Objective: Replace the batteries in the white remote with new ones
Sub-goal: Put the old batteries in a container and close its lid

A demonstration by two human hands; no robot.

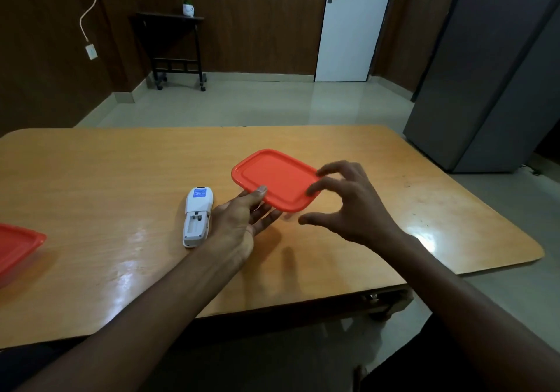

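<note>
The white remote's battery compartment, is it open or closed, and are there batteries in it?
Open and empty: the white remote lies back-up on the table, cover off, showing bare battery slots.

White remote [197, 217] lies face-down, battery compartment open.

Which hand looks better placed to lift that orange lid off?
The right hand, probably: its spread fingers hover at the orange lid's right edge. The left hand already grips the near edge, thumb on top, beside the open white remote.
</note>
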